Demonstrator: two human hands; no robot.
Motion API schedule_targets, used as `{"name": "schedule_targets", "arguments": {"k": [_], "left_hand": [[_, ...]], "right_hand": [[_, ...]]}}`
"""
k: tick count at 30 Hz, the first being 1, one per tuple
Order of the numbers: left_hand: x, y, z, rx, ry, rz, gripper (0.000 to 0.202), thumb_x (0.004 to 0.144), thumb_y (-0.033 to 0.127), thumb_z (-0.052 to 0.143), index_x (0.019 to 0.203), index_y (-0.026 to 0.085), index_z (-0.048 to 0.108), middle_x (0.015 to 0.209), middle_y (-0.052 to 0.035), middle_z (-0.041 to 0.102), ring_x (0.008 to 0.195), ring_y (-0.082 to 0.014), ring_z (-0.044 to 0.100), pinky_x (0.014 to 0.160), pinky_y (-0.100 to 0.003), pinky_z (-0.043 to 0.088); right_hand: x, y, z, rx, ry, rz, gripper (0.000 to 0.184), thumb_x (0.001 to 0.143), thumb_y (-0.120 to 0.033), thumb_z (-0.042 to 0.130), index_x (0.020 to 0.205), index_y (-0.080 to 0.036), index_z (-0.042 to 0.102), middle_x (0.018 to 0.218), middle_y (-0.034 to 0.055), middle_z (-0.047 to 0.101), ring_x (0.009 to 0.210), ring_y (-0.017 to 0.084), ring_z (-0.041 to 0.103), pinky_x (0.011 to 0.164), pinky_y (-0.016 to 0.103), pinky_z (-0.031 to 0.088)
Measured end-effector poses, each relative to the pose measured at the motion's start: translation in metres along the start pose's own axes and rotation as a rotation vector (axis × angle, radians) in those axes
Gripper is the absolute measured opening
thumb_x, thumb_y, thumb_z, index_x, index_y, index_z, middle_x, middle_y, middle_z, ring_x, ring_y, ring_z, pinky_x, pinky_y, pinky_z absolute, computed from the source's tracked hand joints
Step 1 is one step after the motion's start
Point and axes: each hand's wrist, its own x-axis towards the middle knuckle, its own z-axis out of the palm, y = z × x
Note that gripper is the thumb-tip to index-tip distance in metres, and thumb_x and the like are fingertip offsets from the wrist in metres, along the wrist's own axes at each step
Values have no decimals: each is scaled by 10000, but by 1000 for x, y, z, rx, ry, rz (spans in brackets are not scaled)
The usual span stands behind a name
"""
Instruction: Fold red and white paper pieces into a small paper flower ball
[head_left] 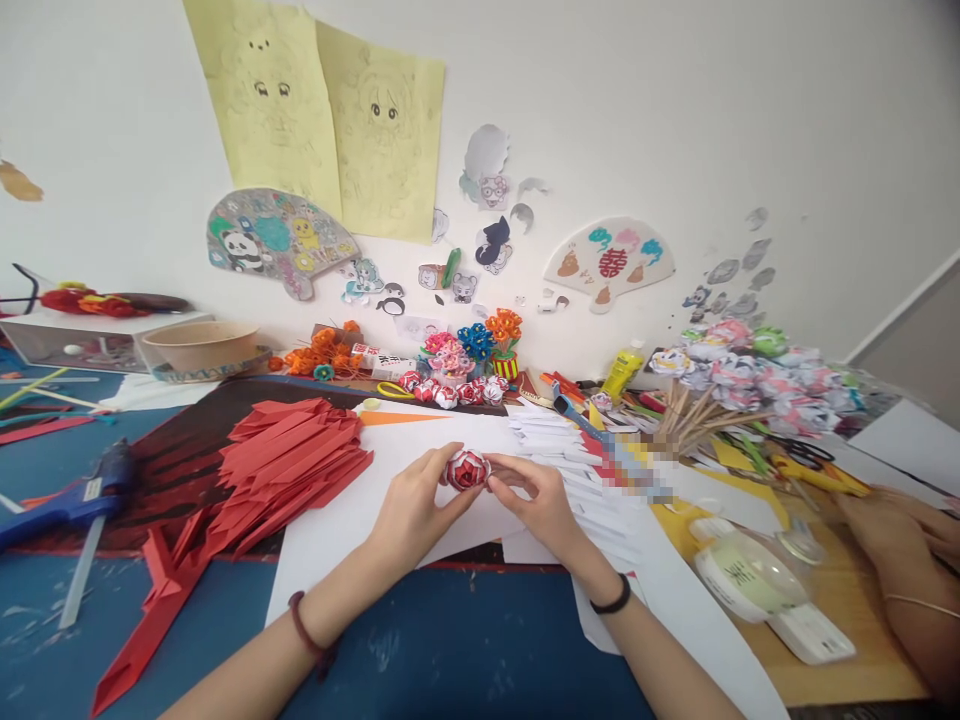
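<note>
A small red-and-white paper flower (466, 469) is pinched between both of my hands above a white paper sheet (352, 520). My left hand (411, 510) closes its thumb and fingers on the flower's left side. My right hand (534, 497) grips its right side with fingertips. A pile of red folded paper strips (289, 465) lies left of my hands. A stack of white folded strips (559, 450) lies just beyond my right hand.
A blue glue gun (71, 500) lies at the far left. Finished paper flowers (454, 385) line the wall, a flower bouquet on sticks (750, 380) sits at right. Another person's hand (900, 535) rests at the right edge near a lidded container (742, 575).
</note>
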Motion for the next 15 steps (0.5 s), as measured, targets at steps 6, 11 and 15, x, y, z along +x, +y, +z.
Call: {"name": "schedule_targets", "arguments": {"k": [6,11,15], "left_hand": [[-1,0,-1,0,-15,6,395,895,402,627,1238,226,541,1072,-63,688,892,-196,663,791,-319,530],[-1,-1,0,19,1,14,398,887,404,638,1231,224,550,1035,-57,697,849,-187,664,755,-306,528],[-1,1,-1,24,5,28,380,889,394,634,1219,222,557,1018,-55,696,849,-187,664,758,-302,527]], "right_hand": [[3,-4,-4,-122,52,-181,146,873,-231,676,977,-240,778,971,70,763,889,228,723,834,385,602],[3,-6,-4,-114,29,-238,144,885,-217,668,952,-260,787,975,67,762,909,228,716,846,395,592],[3,-6,-6,-92,20,-213,124,880,-237,677,930,-254,788,966,69,763,912,231,715,863,398,586]]}}
